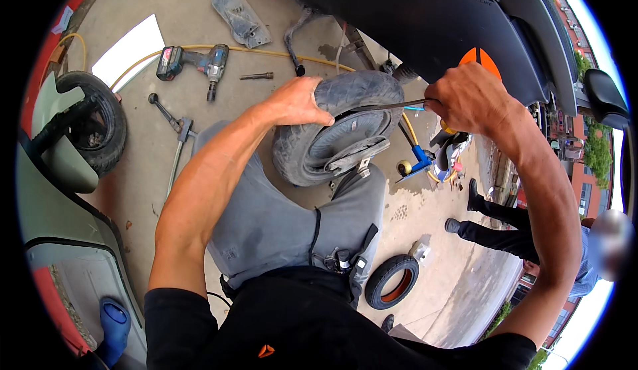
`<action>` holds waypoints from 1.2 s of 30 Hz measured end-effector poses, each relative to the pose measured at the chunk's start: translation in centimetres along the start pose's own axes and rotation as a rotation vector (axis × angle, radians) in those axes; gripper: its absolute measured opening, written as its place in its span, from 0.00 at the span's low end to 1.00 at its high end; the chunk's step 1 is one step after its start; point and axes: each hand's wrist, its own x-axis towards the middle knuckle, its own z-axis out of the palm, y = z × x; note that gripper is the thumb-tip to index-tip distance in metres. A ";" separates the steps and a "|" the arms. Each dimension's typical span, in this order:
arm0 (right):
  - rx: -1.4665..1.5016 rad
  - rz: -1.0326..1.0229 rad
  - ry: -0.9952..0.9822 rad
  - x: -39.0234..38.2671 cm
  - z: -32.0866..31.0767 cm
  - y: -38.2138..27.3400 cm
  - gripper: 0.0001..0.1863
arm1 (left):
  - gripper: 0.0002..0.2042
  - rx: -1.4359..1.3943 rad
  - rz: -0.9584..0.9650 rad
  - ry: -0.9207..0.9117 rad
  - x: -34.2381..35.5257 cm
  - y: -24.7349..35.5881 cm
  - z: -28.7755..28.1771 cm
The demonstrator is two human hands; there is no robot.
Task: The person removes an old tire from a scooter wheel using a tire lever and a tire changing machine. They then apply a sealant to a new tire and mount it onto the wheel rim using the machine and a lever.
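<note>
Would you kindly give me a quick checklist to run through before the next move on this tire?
1. Left hand steadying the tire: ok, its thumb rests on the near side.
2. Right hand gripping the metal bar: ok, closed around its outer end.
3. Bar's inner end seated under the tire's edge: cannot tell, the contact is too unclear.
4. Gloves worn: not ok, both hands are bare.
5. Power tool out of the way: ok, lying on the ground apart from both hands.
</note>
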 end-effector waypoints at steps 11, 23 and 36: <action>0.054 0.120 0.121 -3.7 2.1 -9.0 0.11 | 0.50 0.128 -0.126 -0.011 -1.1 2.1 -0.1; 0.909 0.255 0.071 -4.7 5.2 -9.9 0.19 | 0.46 0.146 -0.158 0.031 -2.7 2.2 0.2; 0.867 0.333 0.710 -5.5 20.7 -18.6 0.26 | 0.52 0.208 -0.180 -0.001 -1.9 4.0 1.1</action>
